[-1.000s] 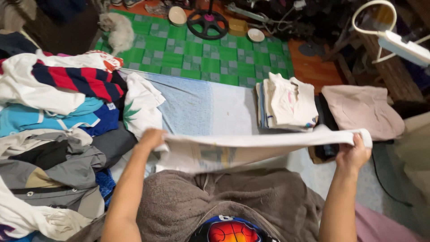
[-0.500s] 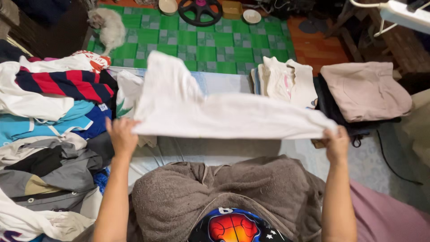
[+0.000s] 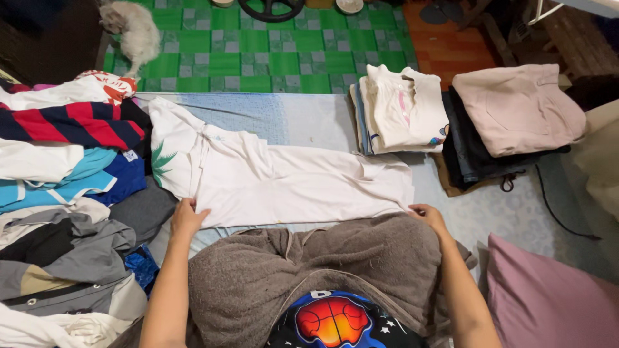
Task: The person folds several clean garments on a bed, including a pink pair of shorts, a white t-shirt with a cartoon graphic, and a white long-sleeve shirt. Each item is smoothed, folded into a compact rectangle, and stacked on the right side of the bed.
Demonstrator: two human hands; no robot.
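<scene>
On your far left a loose heap of unsorted clothes (image 3: 71, 193) spills across the bed, a red and navy striped shirt (image 3: 77, 122) on top, close enough to draw from without shifting. Just beside it your left hand (image 3: 187, 219) lies on the near left corner of the white garment (image 3: 284, 183), fingers closed over the hem so the cloth stays taut. The garment is spread flat and lengthwise on the pale blue sheet (image 3: 284, 122), straight in front of you, its far left part overlapping a white shirt with a green leaf print (image 3: 161, 161). Your right hand (image 3: 425, 216) pins the near right corner, fingertips curled on the edge; whether it pinches or only presses is hard to tell from here. Past that corner, folded stacks sit apart from the heap: a cream shirt (image 3: 403, 109) first, then a beige piece on dark clothes (image 3: 516, 109). A pink pillow (image 3: 548, 296) lies by your right elbow.
</scene>
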